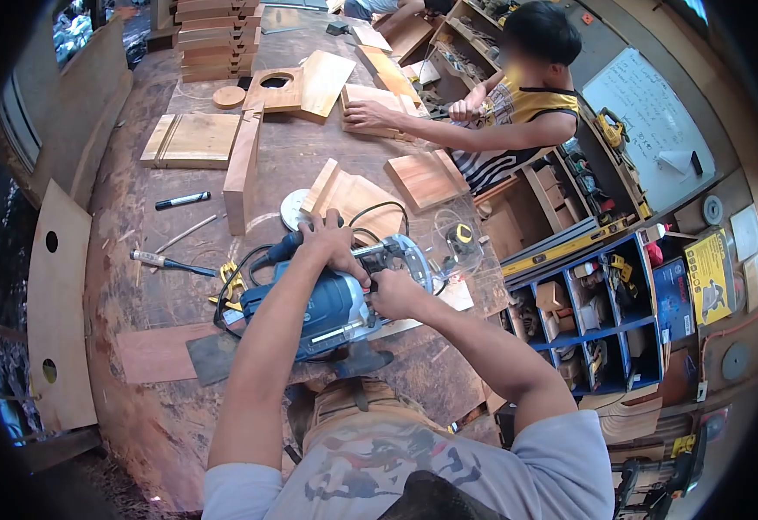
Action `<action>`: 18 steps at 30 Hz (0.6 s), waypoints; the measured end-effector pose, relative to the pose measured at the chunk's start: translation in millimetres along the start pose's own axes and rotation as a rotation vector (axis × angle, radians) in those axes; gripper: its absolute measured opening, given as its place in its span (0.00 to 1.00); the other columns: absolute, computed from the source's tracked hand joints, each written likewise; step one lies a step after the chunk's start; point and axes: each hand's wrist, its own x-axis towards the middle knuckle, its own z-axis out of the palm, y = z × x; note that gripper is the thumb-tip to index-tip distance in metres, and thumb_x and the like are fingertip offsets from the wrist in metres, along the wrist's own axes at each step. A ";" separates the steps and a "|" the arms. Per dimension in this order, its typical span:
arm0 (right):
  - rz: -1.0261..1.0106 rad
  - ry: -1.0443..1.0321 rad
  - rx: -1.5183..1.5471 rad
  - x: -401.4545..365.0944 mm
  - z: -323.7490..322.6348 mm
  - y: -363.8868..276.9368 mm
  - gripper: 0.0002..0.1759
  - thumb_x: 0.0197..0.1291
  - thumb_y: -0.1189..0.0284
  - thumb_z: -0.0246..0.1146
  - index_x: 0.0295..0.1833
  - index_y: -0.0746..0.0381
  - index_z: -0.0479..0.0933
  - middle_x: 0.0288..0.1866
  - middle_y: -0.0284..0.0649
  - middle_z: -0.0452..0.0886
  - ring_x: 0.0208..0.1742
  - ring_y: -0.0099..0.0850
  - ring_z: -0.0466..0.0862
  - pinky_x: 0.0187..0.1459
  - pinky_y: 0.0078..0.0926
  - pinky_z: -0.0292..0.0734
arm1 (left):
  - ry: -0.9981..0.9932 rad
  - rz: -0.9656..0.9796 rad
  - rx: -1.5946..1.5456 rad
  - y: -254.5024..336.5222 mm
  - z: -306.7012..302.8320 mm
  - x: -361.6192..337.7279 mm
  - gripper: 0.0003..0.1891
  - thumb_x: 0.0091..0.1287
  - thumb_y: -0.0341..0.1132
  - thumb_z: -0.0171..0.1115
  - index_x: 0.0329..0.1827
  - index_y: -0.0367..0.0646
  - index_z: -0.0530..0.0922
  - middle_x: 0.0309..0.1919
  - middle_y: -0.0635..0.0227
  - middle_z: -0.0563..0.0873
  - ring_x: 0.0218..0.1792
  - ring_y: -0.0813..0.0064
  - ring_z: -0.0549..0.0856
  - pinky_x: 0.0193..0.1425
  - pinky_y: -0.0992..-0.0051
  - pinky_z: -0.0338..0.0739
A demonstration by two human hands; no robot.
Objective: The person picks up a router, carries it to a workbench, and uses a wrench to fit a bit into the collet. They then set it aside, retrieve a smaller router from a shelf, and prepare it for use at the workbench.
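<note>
A blue power tool that looks like a plunge router lies on its side at the near edge of the workbench, with its clear round base facing right. My left hand is over the router's upper side, fingers bent round it and thumb pointing toward the base. My right hand is closed at the gap between motor and base, close to my left thumb. Whatever its fingers hold there is hidden. The router's dark cord curves behind my left hand. A grooved wooden board lies just beyond.
A hammer, a marker and a yellow clamp lie left on the workbench. Grooved boards and stacked wood are farther back. Across the right side, a co-worker's hand rests on a board. Blue shelving stands right.
</note>
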 end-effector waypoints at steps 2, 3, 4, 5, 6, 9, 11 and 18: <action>-0.022 0.032 -0.052 6.6 15.1 13.9 0.16 0.57 0.71 0.63 0.45 0.72 0.85 0.41 0.66 0.87 0.49 0.56 0.89 0.55 0.48 0.84 | -0.010 -0.001 0.001 -0.5 0.9 -0.3 0.59 0.26 0.66 0.84 0.69 0.51 0.80 0.78 0.50 0.58 0.81 0.35 0.48 0.79 0.29 0.43; -0.027 0.030 -0.074 5.3 13.1 12.0 0.16 0.57 0.72 0.63 0.45 0.72 0.85 0.41 0.66 0.87 0.48 0.56 0.89 0.54 0.48 0.85 | -0.002 0.009 -0.002 -0.5 -0.3 -1.8 0.58 0.27 0.66 0.84 0.68 0.49 0.81 0.77 0.49 0.59 0.81 0.33 0.48 0.79 0.29 0.44; -0.031 0.027 -0.096 1.6 10.1 8.9 0.15 0.56 0.73 0.63 0.45 0.72 0.85 0.40 0.65 0.87 0.48 0.56 0.89 0.53 0.48 0.85 | 0.004 0.021 -0.004 0.1 -0.6 -3.2 0.57 0.28 0.66 0.84 0.68 0.47 0.81 0.77 0.48 0.59 0.80 0.30 0.49 0.78 0.28 0.44; -0.033 0.027 -0.116 -2.5 6.3 5.2 0.15 0.56 0.73 0.62 0.45 0.72 0.85 0.40 0.65 0.87 0.47 0.55 0.90 0.52 0.47 0.85 | 0.002 0.019 -0.003 0.9 -0.8 -4.1 0.57 0.29 0.66 0.84 0.68 0.47 0.81 0.77 0.48 0.59 0.80 0.30 0.49 0.78 0.28 0.45; -0.052 0.040 -0.111 -6.0 0.5 0.2 0.15 0.56 0.73 0.62 0.45 0.72 0.85 0.40 0.65 0.87 0.47 0.55 0.90 0.52 0.48 0.85 | 0.000 0.016 -0.001 1.6 -1.3 -4.8 0.57 0.29 0.66 0.84 0.68 0.47 0.81 0.77 0.48 0.59 0.80 0.30 0.49 0.78 0.28 0.45; -0.076 0.040 -0.108 -8.8 -8.8 -8.6 0.15 0.55 0.74 0.62 0.44 0.72 0.85 0.40 0.64 0.87 0.47 0.55 0.90 0.51 0.47 0.86 | -0.006 0.006 0.014 1.4 -0.6 -1.6 0.57 0.30 0.67 0.84 0.68 0.48 0.81 0.77 0.48 0.59 0.80 0.30 0.49 0.78 0.28 0.44; -0.057 -0.012 -0.124 -4.3 -6.4 -7.7 0.15 0.54 0.75 0.63 0.45 0.72 0.85 0.41 0.63 0.88 0.47 0.55 0.90 0.51 0.47 0.86 | -0.003 0.001 0.025 1.3 1.0 1.7 0.57 0.30 0.67 0.84 0.68 0.49 0.81 0.77 0.48 0.59 0.80 0.30 0.50 0.78 0.28 0.44; -0.054 0.013 0.003 -7.3 -0.8 2.5 0.20 0.57 0.72 0.61 0.55 0.67 0.83 0.40 0.59 0.88 0.45 0.54 0.90 0.51 0.46 0.85 | -0.012 0.013 0.023 -1.1 2.7 2.4 0.59 0.26 0.67 0.84 0.69 0.50 0.80 0.76 0.49 0.59 0.80 0.30 0.50 0.79 0.28 0.45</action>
